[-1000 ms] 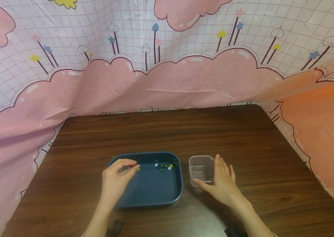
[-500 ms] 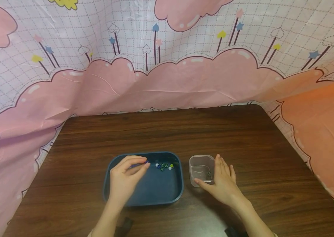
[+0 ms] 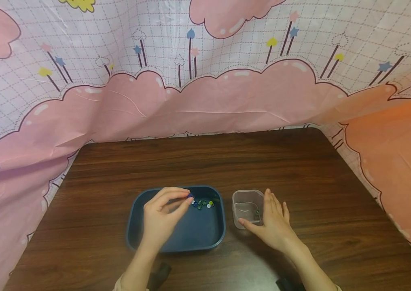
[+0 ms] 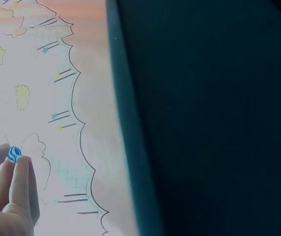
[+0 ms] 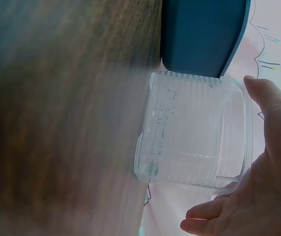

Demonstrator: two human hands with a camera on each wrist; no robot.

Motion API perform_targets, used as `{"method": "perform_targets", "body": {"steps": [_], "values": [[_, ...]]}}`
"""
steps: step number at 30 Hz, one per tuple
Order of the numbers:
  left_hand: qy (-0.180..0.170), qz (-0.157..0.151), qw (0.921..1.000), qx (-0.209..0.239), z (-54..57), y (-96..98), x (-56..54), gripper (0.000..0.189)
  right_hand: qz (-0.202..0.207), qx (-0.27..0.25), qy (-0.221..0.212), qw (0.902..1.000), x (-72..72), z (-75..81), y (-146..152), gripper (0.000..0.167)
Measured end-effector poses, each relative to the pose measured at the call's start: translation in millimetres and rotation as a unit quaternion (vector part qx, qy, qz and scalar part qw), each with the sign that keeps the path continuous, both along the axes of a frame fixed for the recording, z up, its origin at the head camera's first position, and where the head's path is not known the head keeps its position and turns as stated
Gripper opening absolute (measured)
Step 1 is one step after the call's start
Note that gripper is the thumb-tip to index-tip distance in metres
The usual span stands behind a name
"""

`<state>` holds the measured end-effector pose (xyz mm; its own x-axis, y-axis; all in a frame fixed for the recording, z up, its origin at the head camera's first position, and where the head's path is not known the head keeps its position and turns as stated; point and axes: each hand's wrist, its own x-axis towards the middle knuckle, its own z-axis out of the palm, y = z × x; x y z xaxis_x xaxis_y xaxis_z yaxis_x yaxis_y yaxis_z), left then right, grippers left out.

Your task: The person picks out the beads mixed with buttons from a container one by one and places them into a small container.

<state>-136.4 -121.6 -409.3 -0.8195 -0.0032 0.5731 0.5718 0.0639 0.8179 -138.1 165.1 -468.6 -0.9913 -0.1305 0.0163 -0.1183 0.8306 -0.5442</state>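
Note:
My left hand (image 3: 162,216) is over the blue tray (image 3: 223,226), thumb and fingertips pinching a small blue marble (image 4: 14,154) with light swirls. Behind those fingertips, several small round pieces (image 3: 202,203) in green, white, blue and yellow lie near the tray's far wall. My right hand (image 3: 272,226) rests against a clear plastic container (image 3: 243,210) beside the tray. Its thumb lies along the near side and its straight fingers run up the right side. A small greenish piece (image 5: 152,169) shows in the container's bottom corner.
Both containers stand on a dark wood-grain table (image 3: 205,161). A patterned pink and white curtain (image 3: 227,97) hangs behind its far edge, with an orange part (image 3: 398,161) at the right. The tray and the clear container stand side by side with a narrow gap.
My left hand has moved right across the tray, and the blue marble now shows between its fingertips. The right hand and the clear container have stayed in place.

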Motion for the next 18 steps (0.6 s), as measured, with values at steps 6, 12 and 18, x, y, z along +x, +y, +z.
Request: {"method": "perform_targets", "body": {"steps": [6,12,18], "values": [[0.023,-0.028,0.9993,0.001,-1.1,6.0,-3.8,0.025,-0.002,0.003,0.0,1.0,0.0,-0.2,0.3,0.121],[0.02,-0.053,0.9984,-0.001,-1.7,13.6,-6.9,0.02,-0.001,0.003,0.003,1.0,-0.2,-0.2,0.3,0.121],[0.009,-0.068,0.9976,-0.007,-3.0,23.6,-10.3,0.019,0.0,0.001,0.004,1.0,0.1,-0.3,0.7,0.121]]}}
